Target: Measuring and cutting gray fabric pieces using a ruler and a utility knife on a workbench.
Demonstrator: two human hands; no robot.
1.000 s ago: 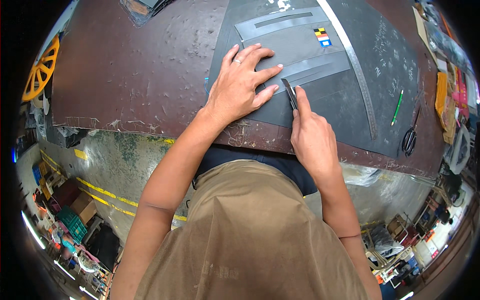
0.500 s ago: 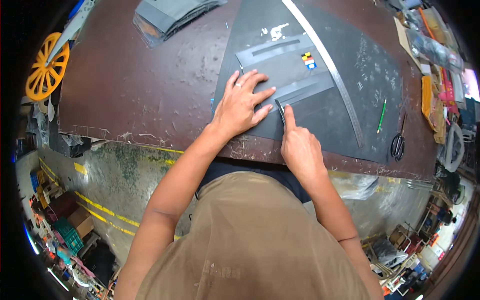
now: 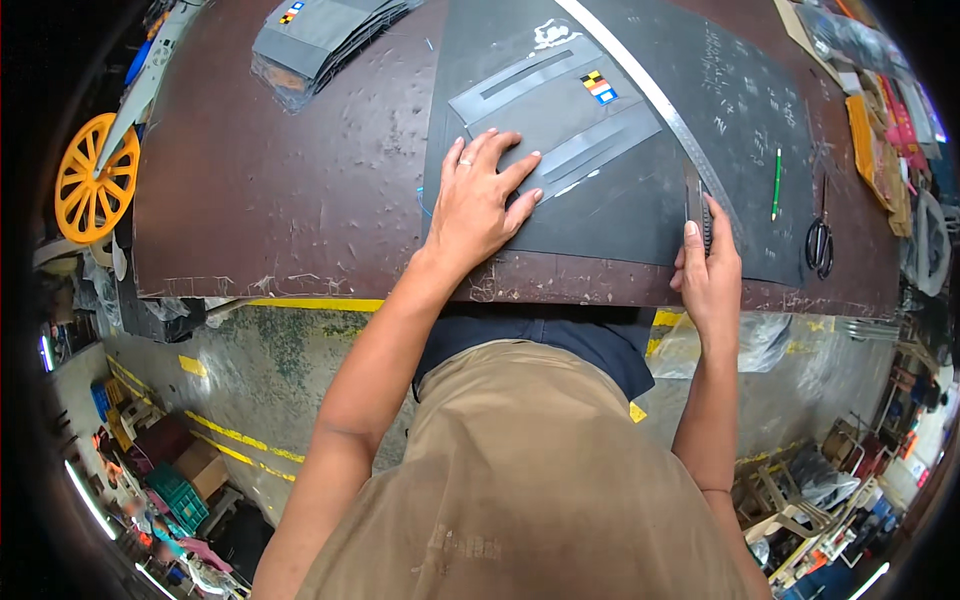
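While the left hand (image 3: 478,205) presses flat, fingers spread, on the dark sheet (image 3: 610,215), the right hand (image 3: 708,268) grips a knife (image 3: 694,205) at that sheet's right edge.

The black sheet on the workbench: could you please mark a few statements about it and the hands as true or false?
1. The left hand lies flat on the black sheet. True.
2. The right hand holds scissors. False: it grips a slim dark cutter; the scissors lie apart to the right.
3. A metal ruler lies slantwise on the sheet. True.
4. The green pencil is in the left hand. False: it lies on the mat, right of the ruler.
5. A yellow wheel stands left of the bench. True.
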